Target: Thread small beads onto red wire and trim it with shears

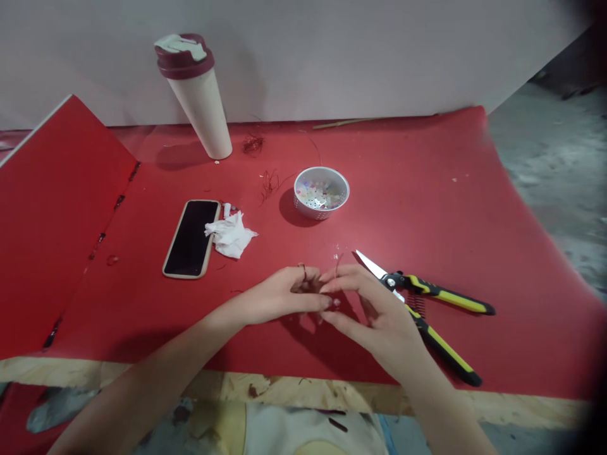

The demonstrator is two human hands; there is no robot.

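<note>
Left hand (284, 296) and right hand (367, 303) meeting fingertip to fingertip above the red mat (474, 208), pinching a thin red wire (336, 264); fingers narrow; better to keep the pinch firm, wire taut; cutters (429, 303) just beside the right hand, bead bowl (321, 193) beyond.
</note>
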